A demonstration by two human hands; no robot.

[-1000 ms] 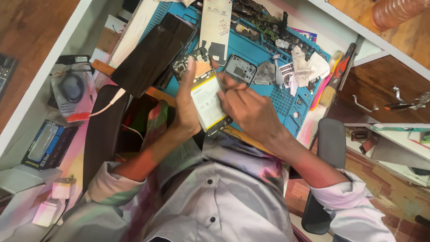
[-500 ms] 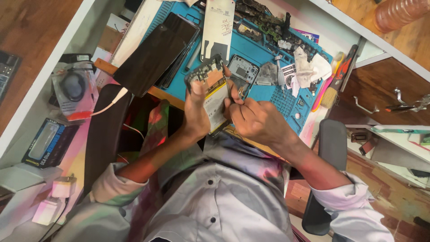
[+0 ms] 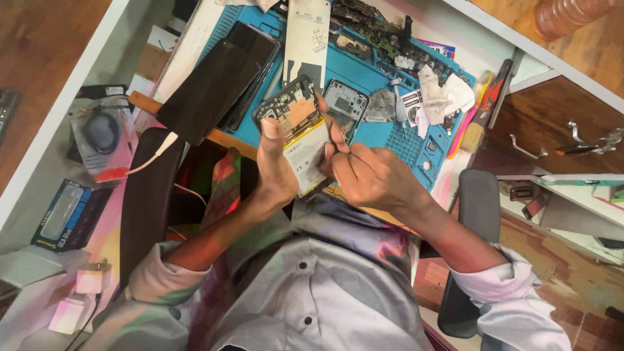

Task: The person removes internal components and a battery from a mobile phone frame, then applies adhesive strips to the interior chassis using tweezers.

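Left hand (image 3: 276, 172) fingers are closed around an opened phone (image 3: 299, 133), its battery wearing a white label; right hand (image 3: 367, 179) fingers pinch its right edge. At twelve o'clock, a blue mat (image 3: 390, 140) covers the desk (image 3: 465, 49); at nine, a blue box (image 3: 64, 214).

Clutter around a blue repair mat

A blue mat (image 3: 390, 136) lies far on the white desk, a black phone (image 3: 208, 91) at its left edge and a white strip (image 3: 307, 36) across its far side; crumpled tissue (image 3: 445, 97) and a brush (image 3: 481, 120) lie right, a boxed item (image 3: 65, 214) left.
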